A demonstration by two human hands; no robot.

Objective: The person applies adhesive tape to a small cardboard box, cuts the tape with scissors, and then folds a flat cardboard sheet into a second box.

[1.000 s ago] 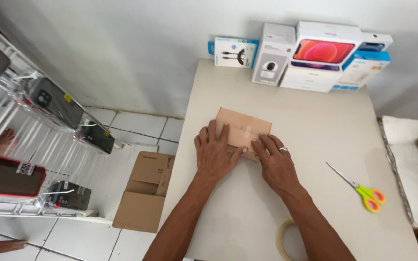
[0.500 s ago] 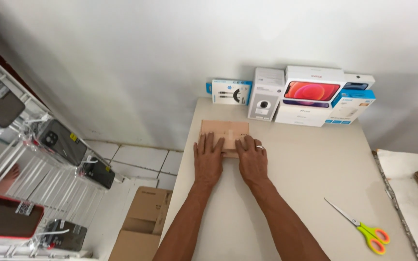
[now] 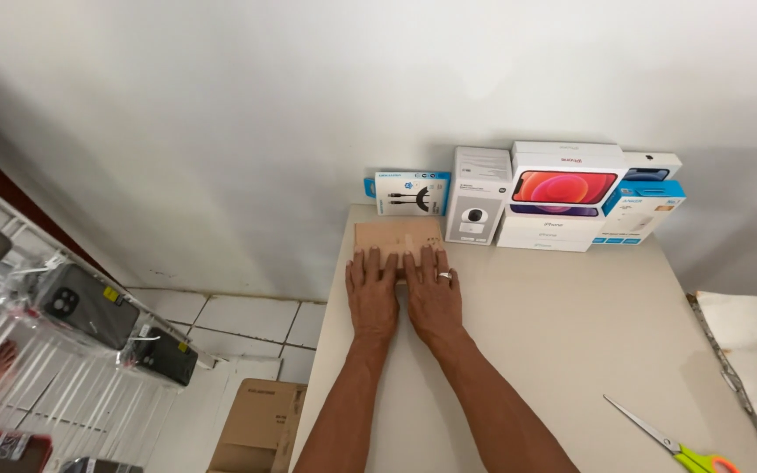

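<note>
On the beige worktop [image 3: 571, 315], the left hand [image 3: 372, 293] and right hand [image 3: 432, 293] lay flat, fingers released, pressing a small brown taped cardboard parcel [image 3: 396, 236]; it looked already sealed.

Plain brown cardboard packet [image 3: 398, 236] near the far left corner of a beige table [image 3: 571, 333]. Along the far edge: blue-and-white cable box [image 3: 409, 193], pale grey camera box [image 3: 478, 194], white phone box with red-orange screen picture [image 3: 564, 188], blue-and-white box [image 3: 640, 210]. Near the right front corner, scissors with yellow-green and orange handles [image 3: 672, 442]; silver ring [image 3: 445, 275].
</note>
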